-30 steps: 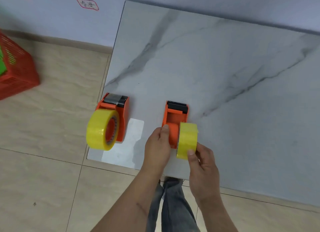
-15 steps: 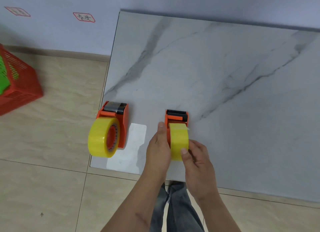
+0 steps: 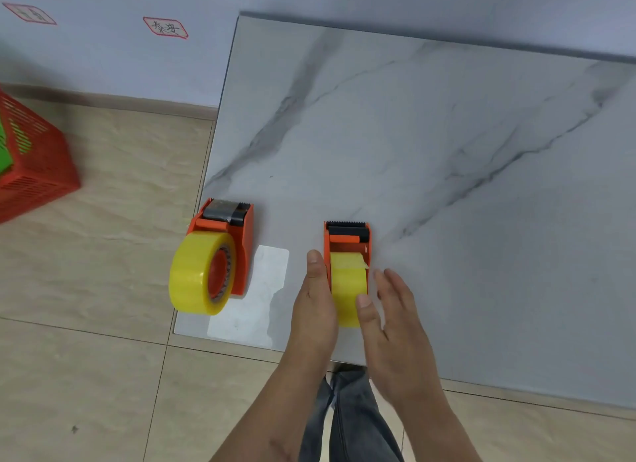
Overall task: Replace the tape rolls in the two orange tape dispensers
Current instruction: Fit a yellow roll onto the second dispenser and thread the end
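Observation:
Two orange tape dispensers stand on a grey marble-patterned table (image 3: 430,172). The left dispenser (image 3: 241,251) sits at the table's left edge with a yellow tape roll (image 3: 198,277) on its hub. The right dispenser (image 3: 346,241) holds a second yellow tape roll (image 3: 347,289) between its side walls, a loose tape end lifted at the top. My left hand (image 3: 315,306) grips the right dispenser's left side, thumb along the wall. My right hand (image 3: 392,317) is just right of the roll, fingers spread, thumb resting on the tape.
A white rectangular label (image 3: 254,296) lies flat on the table between the dispensers. A red plastic basket (image 3: 31,172) stands on the tiled floor at the far left. The table's near edge runs just below my hands, with my legs under it.
The yellow roll went from beside the right dispenser onto its hub. My right hand then let go of the roll and opened; my left hand stayed on the dispenser.

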